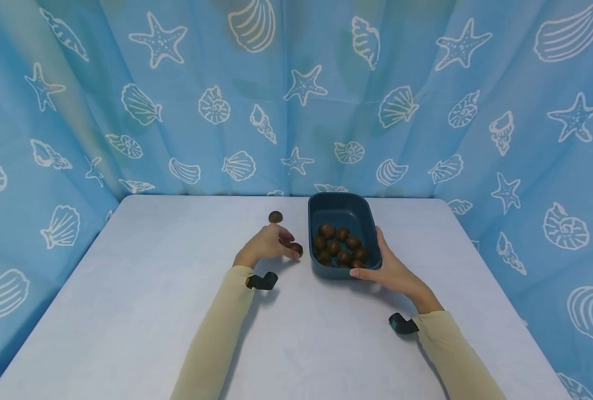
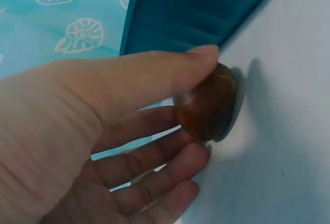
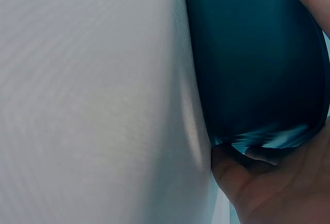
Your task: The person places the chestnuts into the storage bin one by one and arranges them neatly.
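Observation:
My left hand [image 1: 269,243] is over the table just left of a dark blue rectangular tub [image 1: 321,272]. Its thumb and fingers pinch a shiny brown chestnut [image 2: 209,105], close over the white surface in the left wrist view. Several more chestnuts [image 1: 343,258] lie inside the tub, gathered toward its near end. My right hand [image 1: 393,272] grips the tub at its near right corner, thumb along the near rim and fingers on the right side. In the right wrist view the tub's outer wall [image 3: 252,53] fills the space beside that hand.
One loose chestnut [image 1: 275,216] lies on the white table [image 1: 126,289], beyond my left hand near the far edge. A blue curtain [image 1: 286,83] printed with shells and starfish hangs behind the table and along both sides.

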A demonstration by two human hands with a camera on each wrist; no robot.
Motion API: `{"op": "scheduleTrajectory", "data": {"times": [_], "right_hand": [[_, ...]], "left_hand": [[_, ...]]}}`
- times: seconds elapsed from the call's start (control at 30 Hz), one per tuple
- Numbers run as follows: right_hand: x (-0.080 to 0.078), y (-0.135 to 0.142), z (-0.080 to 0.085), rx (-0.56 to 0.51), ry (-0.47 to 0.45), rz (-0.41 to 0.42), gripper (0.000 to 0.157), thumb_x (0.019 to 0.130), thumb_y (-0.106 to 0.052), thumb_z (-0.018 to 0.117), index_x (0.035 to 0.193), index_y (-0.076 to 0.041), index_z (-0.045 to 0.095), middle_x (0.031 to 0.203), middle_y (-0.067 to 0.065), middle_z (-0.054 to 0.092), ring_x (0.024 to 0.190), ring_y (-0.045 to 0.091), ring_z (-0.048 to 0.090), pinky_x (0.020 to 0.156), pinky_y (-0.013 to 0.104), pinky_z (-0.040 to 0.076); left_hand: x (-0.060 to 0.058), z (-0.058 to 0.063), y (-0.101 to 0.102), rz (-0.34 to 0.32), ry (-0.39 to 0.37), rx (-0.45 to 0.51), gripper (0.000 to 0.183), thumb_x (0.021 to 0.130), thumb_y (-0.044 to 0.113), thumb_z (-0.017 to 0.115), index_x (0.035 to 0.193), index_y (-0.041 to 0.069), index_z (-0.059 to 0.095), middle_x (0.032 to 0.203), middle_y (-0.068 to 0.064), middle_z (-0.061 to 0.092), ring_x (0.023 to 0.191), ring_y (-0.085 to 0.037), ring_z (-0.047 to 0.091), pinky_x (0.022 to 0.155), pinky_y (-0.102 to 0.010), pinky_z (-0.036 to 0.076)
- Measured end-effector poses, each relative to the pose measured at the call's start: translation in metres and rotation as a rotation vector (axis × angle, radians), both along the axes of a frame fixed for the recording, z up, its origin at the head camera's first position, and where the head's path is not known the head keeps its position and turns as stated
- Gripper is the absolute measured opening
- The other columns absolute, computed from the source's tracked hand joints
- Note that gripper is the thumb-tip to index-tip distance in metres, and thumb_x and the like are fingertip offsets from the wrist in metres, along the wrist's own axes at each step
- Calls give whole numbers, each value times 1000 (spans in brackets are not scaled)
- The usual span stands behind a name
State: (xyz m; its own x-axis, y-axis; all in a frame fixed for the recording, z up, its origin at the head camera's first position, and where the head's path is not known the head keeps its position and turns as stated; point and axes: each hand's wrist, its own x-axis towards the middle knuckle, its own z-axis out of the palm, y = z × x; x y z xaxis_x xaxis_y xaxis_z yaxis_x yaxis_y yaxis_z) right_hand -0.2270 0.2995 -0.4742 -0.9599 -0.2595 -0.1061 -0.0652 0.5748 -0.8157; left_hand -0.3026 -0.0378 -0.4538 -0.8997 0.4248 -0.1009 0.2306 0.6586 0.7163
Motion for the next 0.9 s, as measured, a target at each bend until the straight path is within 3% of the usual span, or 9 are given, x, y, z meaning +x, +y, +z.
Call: {"op": "scheduleTrajectory", "data": {"times": [0.23,0.57,0.9], "right_hand": [[0,1,-2,5,-5,3,134,84,-46,83,163,-27,-23,176,14,-8,161,47,3,120,77,16],[-3,1,1,14,0,-1,133,84,-46,83,163,-26,-22,176,13,-7,161,47,4,119,78,16],[-1,0,0,3,-8,-3,133,84,-45,83,164,-25,-22,176,13,-7,161,47,3,119,78,16]], "left_hand": [[5,-1,8,19,8,-46,44,78,16,91,116,1,73,104,-11,77,90,-19,68,90,-37,58],[2,3,10,22,119,-86,36,81,21,88,106,0,75,99,-11,76,82,-17,65,78,-33,57],[0,2,0,123,190,-27,34,87,30,79,104,1,78,104,-12,78,88,-21,71,81,-37,59]]}}
